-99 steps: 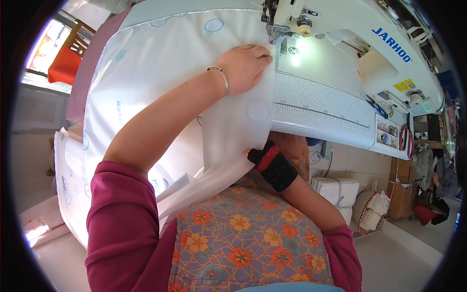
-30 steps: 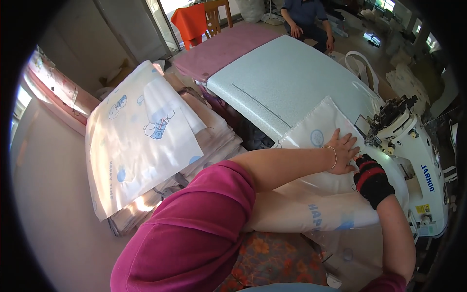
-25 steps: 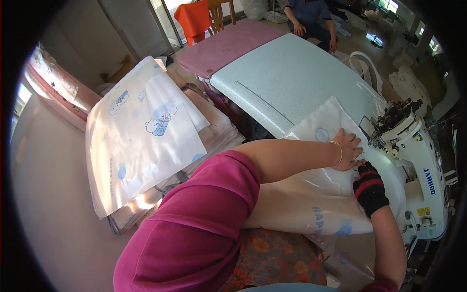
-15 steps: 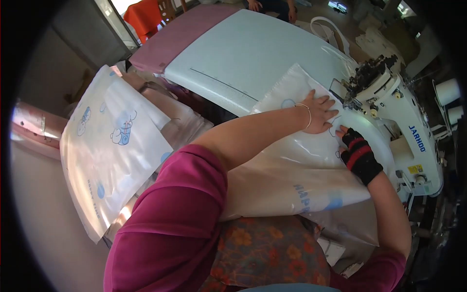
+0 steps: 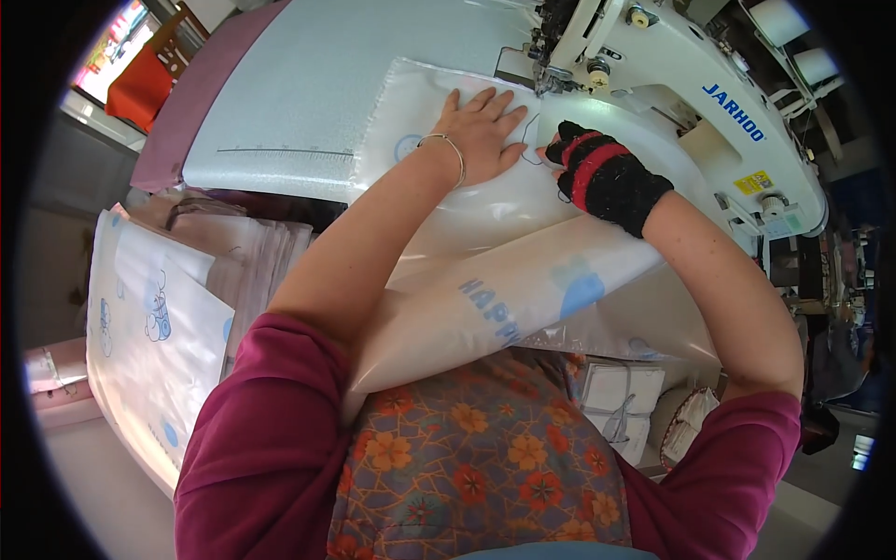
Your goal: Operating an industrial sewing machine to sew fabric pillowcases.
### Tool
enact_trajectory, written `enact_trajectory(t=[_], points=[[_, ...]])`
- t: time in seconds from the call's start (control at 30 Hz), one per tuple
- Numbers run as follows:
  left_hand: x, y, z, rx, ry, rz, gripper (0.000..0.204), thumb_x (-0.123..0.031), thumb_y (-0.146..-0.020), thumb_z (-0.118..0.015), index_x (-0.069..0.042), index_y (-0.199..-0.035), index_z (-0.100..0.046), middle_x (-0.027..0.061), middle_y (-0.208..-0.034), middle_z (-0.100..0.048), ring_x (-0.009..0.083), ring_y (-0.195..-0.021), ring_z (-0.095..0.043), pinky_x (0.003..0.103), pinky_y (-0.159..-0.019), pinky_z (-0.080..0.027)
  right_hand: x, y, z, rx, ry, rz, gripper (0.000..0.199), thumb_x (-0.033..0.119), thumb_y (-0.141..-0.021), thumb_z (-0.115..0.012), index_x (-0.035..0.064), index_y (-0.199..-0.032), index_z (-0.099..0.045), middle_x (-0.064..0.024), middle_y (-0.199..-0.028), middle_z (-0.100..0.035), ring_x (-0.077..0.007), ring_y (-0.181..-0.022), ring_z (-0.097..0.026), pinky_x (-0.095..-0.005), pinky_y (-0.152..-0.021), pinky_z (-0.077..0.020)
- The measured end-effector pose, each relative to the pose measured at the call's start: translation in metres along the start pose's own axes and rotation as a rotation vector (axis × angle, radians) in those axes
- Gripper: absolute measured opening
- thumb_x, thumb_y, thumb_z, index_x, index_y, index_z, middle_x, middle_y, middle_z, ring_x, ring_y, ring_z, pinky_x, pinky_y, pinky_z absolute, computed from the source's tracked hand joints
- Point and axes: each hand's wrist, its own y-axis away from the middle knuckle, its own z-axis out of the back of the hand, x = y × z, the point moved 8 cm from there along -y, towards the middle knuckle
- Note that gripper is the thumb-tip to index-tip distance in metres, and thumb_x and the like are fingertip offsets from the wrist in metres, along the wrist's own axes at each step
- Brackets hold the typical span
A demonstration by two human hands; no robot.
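Observation:
A translucent white plastic sheet [image 5: 439, 238] with blue prints lies across the worktable and drapes toward my lap. My left hand [image 5: 481, 140], with a bracelet at the wrist, presses flat on its far part, fingers spread. Close to the right of it, my right hand [image 5: 607, 177], in a black and red fingerless glove, has its fingers curled down and pinched on the sheet; its fingertips are partly hidden. The sheet's far edge lies by the needle area of a white sewing machine [image 5: 644, 56], just beyond both hands.
At the left lies a pile of similar printed plastic sheets [image 5: 177, 308]. The pale blue table [image 5: 299, 84] has a mauve end [image 5: 205, 93]. A tied white bundle [image 5: 621, 406] sits below the sheet at right. Thread cones [image 5: 779, 21] stand behind the machine. A red cloth hangs on a chair [image 5: 140, 98].
The view has shifted, so the machine and hands appear higher and farther left. The near part of the sheet is now more folded. My left hand stays flat on the sheet.

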Motion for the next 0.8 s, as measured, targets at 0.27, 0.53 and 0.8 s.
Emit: enact_trajectory(t=[0.27,0.53,0.8], points=[[0.002,-0.011,0.000,-0.021,-0.011,0.077,0.053,-0.041,-0.092,-0.039,-0.017,-0.140,-0.037,0.0081,-0.149,-0.029,0.0274,-0.138,-0.024,0.055,-0.110,-0.018,-0.012,-0.007,-0.007,0.215,-0.037,-0.095,0.043,0.009,-0.076,-0.057,0.0176,-0.118,-0.061,-0.0142,-0.108,-0.054,-0.0313,-0.100,-0.055,-0.0400,-0.086,-0.0459],[0.010,-0.019,-0.002,0.012,0.035,0.104,0.056,-0.041,-0.094,-0.036,-0.009,-0.140,-0.035,0.0103,-0.148,-0.029,0.0264,-0.139,-0.023,0.055,-0.110,-0.017,-0.031,-0.018,-0.017,0.077,-0.001,-0.061,0.050,0.003,-0.073,-0.059,0.0175,-0.120,-0.059,-0.0144,-0.112,-0.052,-0.0327,-0.096,-0.057,-0.0385,-0.083,-0.0471],[0.001,0.020,-0.001,0.061,-0.005,0.033,0.060,-0.043,-0.096,-0.032,-0.007,-0.143,-0.028,0.0117,-0.151,-0.022,0.0278,-0.140,-0.019,0.055,-0.110,-0.016,-0.038,-0.015,-0.011,-0.060,0.012,0.042,0.039,0.007,-0.077,-0.060,0.0127,-0.116,-0.059,-0.0145,-0.104,-0.054,-0.0309,-0.093,-0.057,-0.0377,-0.081,-0.0470]])
